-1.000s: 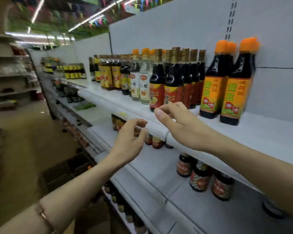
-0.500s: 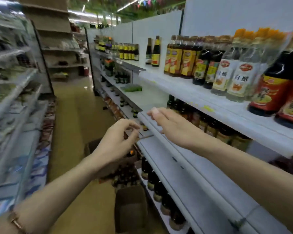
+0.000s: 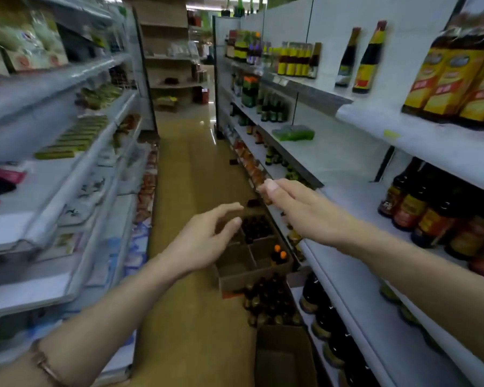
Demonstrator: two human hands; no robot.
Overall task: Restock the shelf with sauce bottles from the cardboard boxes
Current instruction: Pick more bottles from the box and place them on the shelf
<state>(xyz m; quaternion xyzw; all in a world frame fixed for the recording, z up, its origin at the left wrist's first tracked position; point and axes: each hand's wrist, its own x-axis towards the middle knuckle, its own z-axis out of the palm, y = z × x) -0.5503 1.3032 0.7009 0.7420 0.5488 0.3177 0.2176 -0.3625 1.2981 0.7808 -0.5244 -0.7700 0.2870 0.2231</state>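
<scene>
Reaching out mid-frame: left hand (image 3: 204,241) and right hand (image 3: 296,208) both loosely open, holding nothing. Cardboard boxes (image 3: 252,263) with sauce bottles (image 3: 278,254) on floor, lower centre, beside shelf (image 3: 355,297) at right.

Open brown cardboard box (image 3: 252,270) on aisle floor beside white metal shelf (image 3: 355,311), divided compartments, two orange-capped dark sauce bottles (image 3: 279,254) upright inside, dark bottles (image 3: 256,227) in far compartment
</scene>
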